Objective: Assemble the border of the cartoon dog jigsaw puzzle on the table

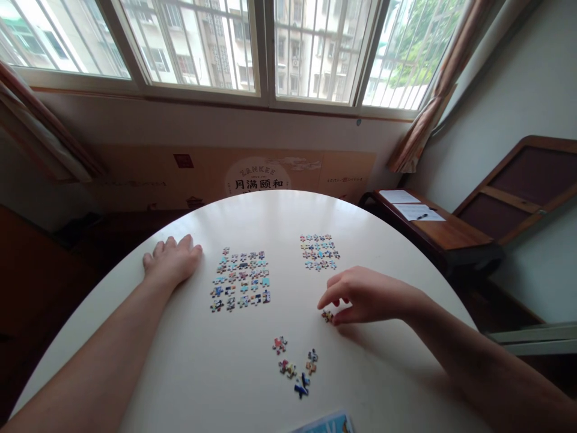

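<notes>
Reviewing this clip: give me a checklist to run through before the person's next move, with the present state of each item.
1. Puzzle piece between the right hand's thumb and fingers: ok.
2. Firm grip on that piece: cannot tell; contact is too small to judge.
3. Left hand clear of the left block of pieces: ok, bare tabletop shows between them.
4. Right block of pieces set in rows: ok.
5. Loose pieces set in rows: not ok, they lie scattered nearer the person.
6. Blue printed item fully in view: not ok, the frame cuts it off.

Left hand (174,260) palm down; right hand (366,294) pinching.
</notes>
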### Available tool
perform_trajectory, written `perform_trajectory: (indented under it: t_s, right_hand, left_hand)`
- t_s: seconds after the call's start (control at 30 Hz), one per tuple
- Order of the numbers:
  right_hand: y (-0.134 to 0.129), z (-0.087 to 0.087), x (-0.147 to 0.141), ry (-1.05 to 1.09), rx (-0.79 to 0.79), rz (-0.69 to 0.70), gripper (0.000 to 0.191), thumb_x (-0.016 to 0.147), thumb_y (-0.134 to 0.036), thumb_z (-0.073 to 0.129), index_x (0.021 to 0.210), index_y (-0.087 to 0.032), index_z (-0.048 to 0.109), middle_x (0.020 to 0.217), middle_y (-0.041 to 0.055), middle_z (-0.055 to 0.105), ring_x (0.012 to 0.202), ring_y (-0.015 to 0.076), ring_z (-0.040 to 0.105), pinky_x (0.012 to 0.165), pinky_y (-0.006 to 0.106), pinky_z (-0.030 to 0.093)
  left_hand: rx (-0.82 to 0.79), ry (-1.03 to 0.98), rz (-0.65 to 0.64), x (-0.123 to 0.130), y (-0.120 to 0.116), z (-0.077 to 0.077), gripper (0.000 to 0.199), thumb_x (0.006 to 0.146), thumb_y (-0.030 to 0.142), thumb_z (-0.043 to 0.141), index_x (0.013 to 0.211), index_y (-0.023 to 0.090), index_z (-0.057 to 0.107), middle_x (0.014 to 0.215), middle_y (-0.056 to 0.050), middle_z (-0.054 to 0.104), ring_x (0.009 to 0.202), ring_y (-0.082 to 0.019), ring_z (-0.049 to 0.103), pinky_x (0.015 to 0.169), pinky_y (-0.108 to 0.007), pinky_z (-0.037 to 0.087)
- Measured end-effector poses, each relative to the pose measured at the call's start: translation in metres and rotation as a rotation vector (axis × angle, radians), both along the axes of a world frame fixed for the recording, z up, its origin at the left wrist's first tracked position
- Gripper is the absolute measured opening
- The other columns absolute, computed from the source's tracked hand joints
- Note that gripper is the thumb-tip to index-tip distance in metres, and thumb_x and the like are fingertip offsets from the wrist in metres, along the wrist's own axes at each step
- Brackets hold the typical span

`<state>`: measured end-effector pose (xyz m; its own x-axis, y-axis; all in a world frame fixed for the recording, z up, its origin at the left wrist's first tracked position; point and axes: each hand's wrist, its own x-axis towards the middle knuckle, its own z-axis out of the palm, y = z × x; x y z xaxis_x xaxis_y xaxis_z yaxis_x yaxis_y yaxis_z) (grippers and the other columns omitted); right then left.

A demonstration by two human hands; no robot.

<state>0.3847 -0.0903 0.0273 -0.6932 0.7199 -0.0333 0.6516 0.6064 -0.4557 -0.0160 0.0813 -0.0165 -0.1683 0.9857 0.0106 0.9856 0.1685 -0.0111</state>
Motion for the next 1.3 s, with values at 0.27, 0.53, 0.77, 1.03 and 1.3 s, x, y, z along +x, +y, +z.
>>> perform_trajectory:
  t_s: [0.27, 0.53, 0.77, 1.03, 1.3]
  right_hand:
    - [0.002, -0.002, 0.004, -0.055, 0.018, -0.051, 0.014, 0.078, -0.015, 0.07, 0.083, -0.026, 0.078, 0.081, -0.0009, 0.074, 0.076, 0.0152, 0.065, 0.071, 0.026, 0.044]
    - [0.03, -0.004, 0.042, -0.089, -0.036, -0.309, 0.016, 0.08, -0.016, 0.065, 0.08, -0.024, 0.079, 0.077, -0.0003, 0.077, 0.072, 0.0172, 0.068, 0.065, 0.027, 0.045]
    - [0.028, 0.0, 0.054, -0.068, -0.006, -0.331, 0.017, 0.08, -0.017, 0.067, 0.088, -0.024, 0.08, 0.081, 0.0005, 0.077, 0.073, 0.0174, 0.069, 0.066, 0.026, 0.047]
    - [0.036, -0.01, 0.058, -0.076, -0.084, -0.345, 0.022, 0.077, -0.014, 0.067, 0.09, -0.025, 0.081, 0.081, 0.0003, 0.078, 0.073, 0.0173, 0.069, 0.065, 0.026, 0.048]
    - [0.041, -0.016, 0.056, -0.018, 0.006, -0.427, 0.02, 0.08, -0.016, 0.067, 0.091, -0.024, 0.082, 0.083, 0.0002, 0.079, 0.076, 0.0167, 0.07, 0.069, 0.025, 0.048]
  left_hand:
    - [-0.009, -0.004, 0.0, -0.002, 0.001, -0.002, 0.063, 0.099, 0.05, 0.021, 0.149, 0.019, 0.043, 0.159, -0.023, 0.035, 0.145, -0.042, 0.033, 0.111, -0.06, 0.031]
    - [0.013, -0.007, -0.003, -0.002, 0.001, -0.002, 0.063, 0.098, 0.051, 0.022, 0.148, 0.019, 0.044, 0.158, -0.023, 0.037, 0.145, -0.042, 0.033, 0.111, -0.06, 0.031]
    - [-0.006, -0.013, 0.003, -0.002, 0.001, 0.0, 0.064, 0.098, 0.05, 0.022, 0.149, 0.019, 0.043, 0.16, -0.023, 0.034, 0.147, -0.042, 0.031, 0.111, -0.06, 0.03]
    - [-0.002, -0.013, 0.009, 0.0, 0.0, 0.002, 0.064, 0.098, 0.05, 0.023, 0.15, 0.02, 0.042, 0.159, -0.022, 0.036, 0.146, -0.041, 0.032, 0.111, -0.059, 0.031]
    - [-0.007, -0.038, 0.022, 0.001, 0.0, 0.003, 0.063, 0.099, 0.048, 0.024, 0.151, 0.019, 0.043, 0.16, -0.021, 0.035, 0.148, -0.041, 0.029, 0.112, -0.06, 0.03]
